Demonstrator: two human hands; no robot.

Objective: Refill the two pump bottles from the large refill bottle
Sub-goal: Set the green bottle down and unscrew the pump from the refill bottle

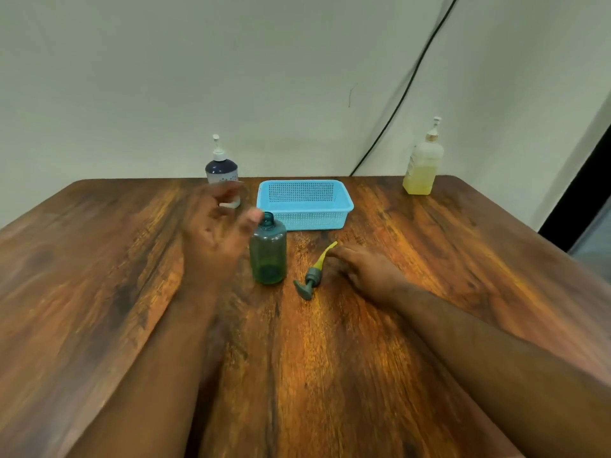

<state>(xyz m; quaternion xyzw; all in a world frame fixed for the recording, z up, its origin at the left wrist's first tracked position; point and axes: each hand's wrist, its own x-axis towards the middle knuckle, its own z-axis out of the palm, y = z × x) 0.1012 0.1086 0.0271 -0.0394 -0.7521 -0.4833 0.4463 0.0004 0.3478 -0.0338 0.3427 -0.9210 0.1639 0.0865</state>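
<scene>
Item 1, wooden table [429, 276]: I log it as the largest piece, dark brown grain, filling the lower view and bearing every other item.

Item 2, blue basket [344, 206]: perforated plastic, at 12 o'clock from table centre, near the far edge.

Item 3, large refill bottle [421, 166]: pale, about half full of yellow liquid, upright with its pump on, at 2 o'clock near the far right corner, well apart from both hands.

Item 4, left hand [215, 236]: blurred, raised at 11 o'clock, fingers spread and loose with nothing in them; the thumb tip sits just beside the green bottle's neck, and I cannot tell if it touches.

Item 5, right hand [367, 272]: low at 1 o'clock, palm down, fingers extended and not closed on anything; the fingertips reach the tube end of the pump head.

Item 6, green pump bottle [267, 252]: upright, neck open, almost empty, just in front of the basket.

Item 7, dark blue pump bottle [222, 170]: upright, pump fitted, at 11 o'clock, partly hidden by the left hand.

Item 8, pump head [312, 279]: grey with a yellow tube, lying flat just right of the green bottle.
</scene>
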